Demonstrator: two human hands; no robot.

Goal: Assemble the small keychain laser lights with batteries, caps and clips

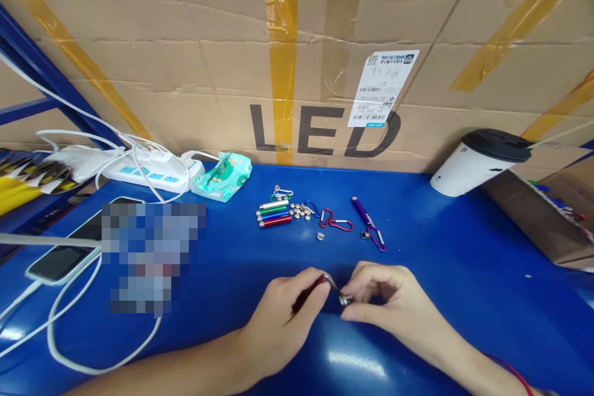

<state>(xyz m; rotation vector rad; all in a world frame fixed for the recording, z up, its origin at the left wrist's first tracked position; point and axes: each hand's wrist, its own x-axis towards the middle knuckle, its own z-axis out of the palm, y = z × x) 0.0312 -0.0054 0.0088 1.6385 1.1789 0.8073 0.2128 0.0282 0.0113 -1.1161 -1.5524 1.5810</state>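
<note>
My left hand is closed around a dark red flashlight tube, whose end pokes out between thumb and forefinger. Just to its right, my right hand pinches a small silver metal piece, a little apart from the tube. Beyond the hands lie several coloured flashlight tubes side by side, with a cluster of small round silver pieces beside them. Several carabiners rest close by, and a single silver piece sits nearer me. Farther right is a purple flashlight with a purple carabiner.
A large cardboard box stands behind the blue table. To the left are a power strip, a tissue pack, a phone and loose white cables. At the right, a lidded paper cup leans beside an open carton.
</note>
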